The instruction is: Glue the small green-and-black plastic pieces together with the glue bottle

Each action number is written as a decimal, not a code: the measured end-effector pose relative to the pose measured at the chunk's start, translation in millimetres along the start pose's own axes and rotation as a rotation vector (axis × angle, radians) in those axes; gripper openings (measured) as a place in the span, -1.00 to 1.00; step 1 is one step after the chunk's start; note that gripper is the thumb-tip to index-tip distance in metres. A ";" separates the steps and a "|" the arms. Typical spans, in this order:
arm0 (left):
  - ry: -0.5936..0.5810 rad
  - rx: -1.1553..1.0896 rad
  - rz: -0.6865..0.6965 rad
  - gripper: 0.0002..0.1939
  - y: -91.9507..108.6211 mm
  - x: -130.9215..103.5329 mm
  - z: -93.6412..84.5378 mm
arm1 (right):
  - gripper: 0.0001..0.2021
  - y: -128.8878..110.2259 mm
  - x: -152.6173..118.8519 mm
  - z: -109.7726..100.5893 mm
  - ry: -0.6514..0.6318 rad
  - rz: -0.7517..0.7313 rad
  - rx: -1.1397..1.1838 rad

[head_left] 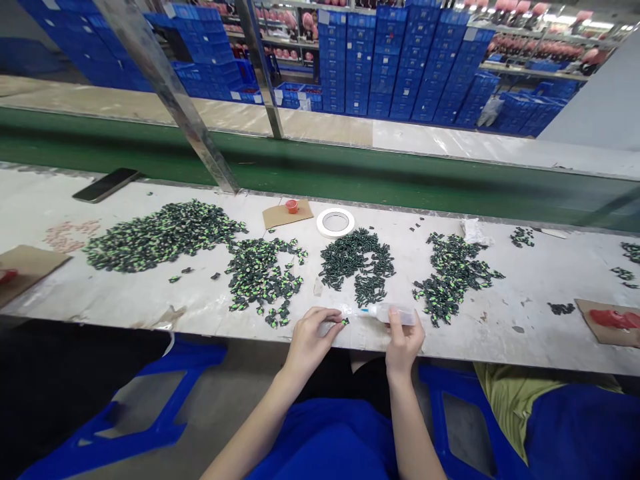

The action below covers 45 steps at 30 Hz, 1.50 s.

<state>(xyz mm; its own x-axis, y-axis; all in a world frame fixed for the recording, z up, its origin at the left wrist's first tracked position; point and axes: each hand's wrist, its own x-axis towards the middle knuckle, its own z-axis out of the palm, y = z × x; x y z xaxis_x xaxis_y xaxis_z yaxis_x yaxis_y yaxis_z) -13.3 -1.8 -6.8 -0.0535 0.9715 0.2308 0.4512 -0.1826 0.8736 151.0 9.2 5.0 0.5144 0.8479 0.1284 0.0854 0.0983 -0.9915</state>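
Observation:
Near the table's front edge, my left hand pinches a small black-and-green piece between thumb and fingertips. My right hand is wrapped round a clear squeeze bottle, which lies level with its blue tip pointing left at the small piece, a short gap away. Just beyond the bottle lies a pile of small dark parts. A heap of black-and-green pieces is to the left of it, and another such heap is to the right.
A tape roll and cardboard with a red cup stand behind the piles. A larger heap and a phone are at left. Cardboard with red material lies at right. Metal posts rise behind the table; blue stools flank me.

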 end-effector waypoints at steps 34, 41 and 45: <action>-0.266 -0.211 -0.063 -0.83 30.4 35.7 -4.3 | -0.83 1.3 -10.0 -0.9 -0.438 -0.597 -0.111; -0.257 0.004 -0.005 -0.91 18.3 30.9 -8.6 | -0.85 5.5 -7.9 0.8 -0.414 -0.282 -0.064; -0.232 0.237 0.034 -0.92 9.4 20.1 -5.5 | -0.80 10.6 -9.7 -2.4 -0.406 -0.022 -0.088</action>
<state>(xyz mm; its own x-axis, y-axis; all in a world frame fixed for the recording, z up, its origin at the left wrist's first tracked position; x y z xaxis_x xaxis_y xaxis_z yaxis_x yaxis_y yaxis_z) -15.0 15.1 8.5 0.1574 0.9789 0.1302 0.6457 -0.2018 0.7365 149.0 0.8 -6.7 0.1345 0.9844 0.1134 0.1744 0.0891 -0.9806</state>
